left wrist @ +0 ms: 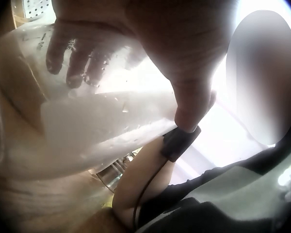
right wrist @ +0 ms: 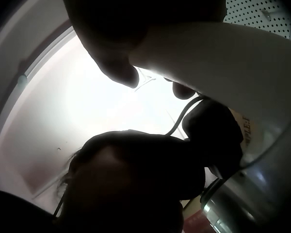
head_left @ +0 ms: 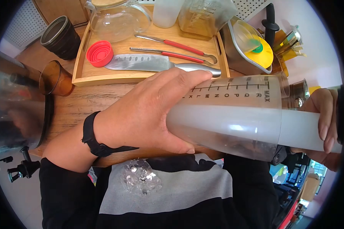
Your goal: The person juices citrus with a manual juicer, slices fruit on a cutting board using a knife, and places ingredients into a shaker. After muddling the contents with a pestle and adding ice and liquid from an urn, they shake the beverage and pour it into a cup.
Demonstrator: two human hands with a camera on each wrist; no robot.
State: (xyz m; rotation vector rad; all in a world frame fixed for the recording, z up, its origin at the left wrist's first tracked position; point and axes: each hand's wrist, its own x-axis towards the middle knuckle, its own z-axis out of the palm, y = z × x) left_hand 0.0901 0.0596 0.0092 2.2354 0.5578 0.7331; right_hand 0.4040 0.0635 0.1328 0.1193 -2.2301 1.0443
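Note:
Across the middle of the head view, a clear measuring cup (head_left: pixel 233 93) with black letter markings lies tipped on its side, mouth toward the right. My left hand (head_left: pixel 137 110) grips its narrower base end, thumb on the near side and fingers over the far side. A thick white cylinder (head_left: pixel 300 129) runs inside the cup and sticks out of its mouth. My right hand (head_left: pixel 326 118) holds the outer end of this cylinder, partly cut off by the view edge. The right wrist view shows the white cylinder (right wrist: pixel 223 58) with dark, backlit fingers around its end.
Beyond the cup, a wooden tray (head_left: pixel 103 79) bears a knife (head_left: pixel 139 62), two red-handled metal tools (head_left: pixel 185 46), a red lid (head_left: pixel 99 54), a glass pitcher (head_left: pixel 114 24) and a jug (head_left: pixel 200 24) of amber liquid. Brown (head_left: pixel 57 78) and black (head_left: pixel 61 38) cups stand left.

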